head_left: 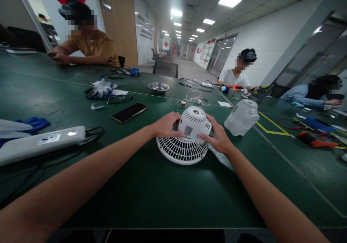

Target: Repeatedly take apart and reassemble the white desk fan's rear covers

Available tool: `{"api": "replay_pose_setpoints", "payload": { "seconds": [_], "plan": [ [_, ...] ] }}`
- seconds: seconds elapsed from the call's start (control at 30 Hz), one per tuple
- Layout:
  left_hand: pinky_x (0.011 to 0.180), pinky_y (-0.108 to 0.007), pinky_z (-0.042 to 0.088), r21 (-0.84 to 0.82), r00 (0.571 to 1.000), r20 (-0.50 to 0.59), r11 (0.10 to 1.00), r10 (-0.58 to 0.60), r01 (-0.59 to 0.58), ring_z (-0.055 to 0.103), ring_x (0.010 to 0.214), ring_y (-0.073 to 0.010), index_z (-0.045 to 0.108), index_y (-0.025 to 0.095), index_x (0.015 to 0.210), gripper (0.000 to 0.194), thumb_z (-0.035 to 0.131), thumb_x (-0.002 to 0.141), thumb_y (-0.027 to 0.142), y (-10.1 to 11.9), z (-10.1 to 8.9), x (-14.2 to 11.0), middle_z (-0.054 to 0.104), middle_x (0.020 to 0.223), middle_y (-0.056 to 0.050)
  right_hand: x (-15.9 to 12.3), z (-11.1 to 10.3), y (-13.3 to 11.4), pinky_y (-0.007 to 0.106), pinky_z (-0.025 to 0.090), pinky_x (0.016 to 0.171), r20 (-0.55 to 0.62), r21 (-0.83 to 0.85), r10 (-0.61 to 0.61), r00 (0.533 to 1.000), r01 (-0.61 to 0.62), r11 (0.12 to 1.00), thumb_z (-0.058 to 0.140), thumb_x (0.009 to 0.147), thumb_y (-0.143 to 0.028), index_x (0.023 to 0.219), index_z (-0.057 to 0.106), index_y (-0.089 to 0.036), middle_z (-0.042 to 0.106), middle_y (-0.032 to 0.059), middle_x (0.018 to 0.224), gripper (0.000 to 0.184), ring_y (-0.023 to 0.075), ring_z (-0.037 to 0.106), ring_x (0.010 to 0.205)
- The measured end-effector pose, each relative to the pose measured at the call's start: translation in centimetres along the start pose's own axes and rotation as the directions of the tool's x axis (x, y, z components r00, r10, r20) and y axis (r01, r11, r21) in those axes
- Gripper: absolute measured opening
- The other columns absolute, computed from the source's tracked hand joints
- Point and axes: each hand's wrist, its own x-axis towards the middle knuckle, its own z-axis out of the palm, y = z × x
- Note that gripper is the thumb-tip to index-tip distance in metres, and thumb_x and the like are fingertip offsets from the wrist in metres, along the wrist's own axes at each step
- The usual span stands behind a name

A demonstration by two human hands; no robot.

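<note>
A white fan head [194,122] with a vented motor housing lies grille-down on the green table in front of me. Its round slatted grille [181,150] spreads out beneath the housing. My left hand [169,124] grips the housing from the left, thumb along its lower front. On the opposite side, my right hand [217,133] holds it with the thumb near the bottom edge and the fingers curled behind. A label sits on the housing, and a brass-coloured spot shows on top. Just right of it stands a white vented plastic housing [242,118].
A phone [129,112], a metal bowl [158,87], a white cable [193,100] and gloves [100,89] lie beyond my hands. At left is a white power strip [43,143]; at right, an orange-and-black tool [317,140]. Several people sit around the table.
</note>
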Motion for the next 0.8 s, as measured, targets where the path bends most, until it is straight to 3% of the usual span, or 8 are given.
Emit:
{"api": "replay_pose_setpoints", "payload": {
  "seconds": [0.37,0.6,0.8],
  "plan": [
    [0.093,-0.049,0.045,0.017,0.999,0.039,1.0,-0.014,0.013,0.057,0.11,-0.0334,0.066,0.017,0.123,0.068,0.065,0.082,0.072,0.49,-0.26,0.15,0.065,0.126,-0.015,0.02,-0.19,-0.34,0.053,0.058,0.093,0.03,0.031,0.034,0.999,-0.035,0.999,0.075,0.084,-0.054,0.149,0.044,-0.024,0.071,0.0137,0.128,0.078,0.0339,0.07,0.109],
    [0.085,-0.046,0.047,0.073,0.998,0.057,0.997,-0.035,0.031,0.058,0.102,-0.0311,0.068,0.019,0.118,0.064,0.065,0.082,0.072,0.5,-0.18,0.37,0.066,0.114,-0.012,-0.06,-0.36,0.12,0.053,0.058,0.094,0.067,0.107,0.077,0.995,-0.084,0.991,0.075,0.084,-0.053,0.149,0.044,-0.024,0.068,0.0135,0.135,0.078,0.035,0.069,0.115],
    [0.089,-0.048,0.047,0.043,0.998,0.06,0.999,-0.013,0.011,0.058,0.104,-0.0326,0.069,0.018,0.12,0.067,0.067,0.079,0.072,0.64,-0.4,0.28,0.065,0.12,-0.014,0.4,-0.4,0.12,0.054,0.057,0.095,0.064,0.061,0.055,0.996,-0.059,0.996,0.078,0.08,-0.054,0.145,0.05,-0.024,0.068,0.0128,0.136,0.076,0.0368,0.068,0.115]
  ]
}}
